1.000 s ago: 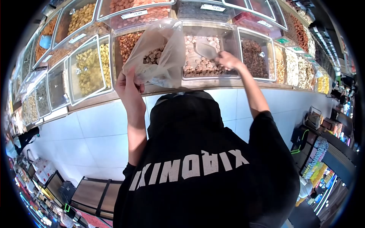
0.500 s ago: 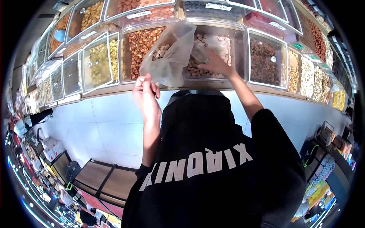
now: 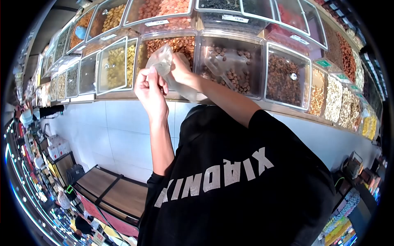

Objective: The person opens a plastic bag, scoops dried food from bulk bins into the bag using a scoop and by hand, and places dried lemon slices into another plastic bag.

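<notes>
A thin, translucent plastic bag (image 3: 163,59) is bunched up above the front bins, its lower part hanging toward the counter edge. My left hand (image 3: 152,92) pinches it from the left, fingers curled. From the right, my right hand (image 3: 180,71) closes on the same bag, its fingertips partly hidden by the plastic. To the right, a clear scoop (image 3: 221,74) lies in an open bin of round brown nuts (image 3: 241,78), touched by neither hand. Behind the bag is a bin of glossy reddish-brown pieces (image 3: 186,44). What the bag holds is hard to make out.
Lidded bins of yellow pieces (image 3: 117,61) and dark brown pieces (image 3: 283,74) flank the front row. A raised row of bins with price labels (image 3: 234,19) stands behind. Below are the pale tiled floor (image 3: 127,135) and a wooden-topped stand (image 3: 104,190).
My right hand has left the scoop in the nut bin and moved left onto the bag. The bag is now gathered up close between both hands.
</notes>
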A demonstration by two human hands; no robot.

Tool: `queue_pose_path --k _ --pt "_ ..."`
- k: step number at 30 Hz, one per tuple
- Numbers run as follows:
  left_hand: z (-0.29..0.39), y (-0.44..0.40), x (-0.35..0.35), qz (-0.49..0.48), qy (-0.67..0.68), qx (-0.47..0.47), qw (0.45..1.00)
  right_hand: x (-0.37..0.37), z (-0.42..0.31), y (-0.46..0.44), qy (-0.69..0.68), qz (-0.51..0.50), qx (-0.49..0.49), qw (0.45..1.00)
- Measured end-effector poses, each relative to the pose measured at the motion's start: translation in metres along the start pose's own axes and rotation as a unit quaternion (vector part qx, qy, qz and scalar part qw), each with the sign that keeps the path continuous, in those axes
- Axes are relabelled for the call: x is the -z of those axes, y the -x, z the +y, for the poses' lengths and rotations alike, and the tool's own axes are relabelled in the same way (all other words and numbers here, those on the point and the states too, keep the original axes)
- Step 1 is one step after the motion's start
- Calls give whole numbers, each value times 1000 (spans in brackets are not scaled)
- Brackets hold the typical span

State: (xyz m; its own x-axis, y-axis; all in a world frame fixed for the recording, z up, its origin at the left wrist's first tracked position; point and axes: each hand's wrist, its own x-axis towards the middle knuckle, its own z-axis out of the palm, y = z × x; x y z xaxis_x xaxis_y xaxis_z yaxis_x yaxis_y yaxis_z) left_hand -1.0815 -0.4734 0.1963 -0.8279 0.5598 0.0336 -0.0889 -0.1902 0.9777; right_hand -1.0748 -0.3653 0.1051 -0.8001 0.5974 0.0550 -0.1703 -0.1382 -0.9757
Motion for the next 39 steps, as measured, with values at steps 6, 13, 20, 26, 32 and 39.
queue_pose_path --k 6,13,20,26,32,39 --pt "-13 26 42 91 -18 4 996 54 -28 -32 -509 -62 -180 839" --pt "-94 26 35 28 39 135 990 106 -99 12 -528 -237 -68 813" --pt "-144 36 -93 -151 134 275 940 165 -139 62 -493 -148 32 857" --pt "-171 19 -213 -292 23 304 906 277 -193 114 -350 27 157 923" --pt "-211 61 -258 -458 -242 -125 846 370 -231 162 -169 183 234 940" --pt "-251 124 -207 -532 -456 -354 619 482 -105 185 126 478 132 859"
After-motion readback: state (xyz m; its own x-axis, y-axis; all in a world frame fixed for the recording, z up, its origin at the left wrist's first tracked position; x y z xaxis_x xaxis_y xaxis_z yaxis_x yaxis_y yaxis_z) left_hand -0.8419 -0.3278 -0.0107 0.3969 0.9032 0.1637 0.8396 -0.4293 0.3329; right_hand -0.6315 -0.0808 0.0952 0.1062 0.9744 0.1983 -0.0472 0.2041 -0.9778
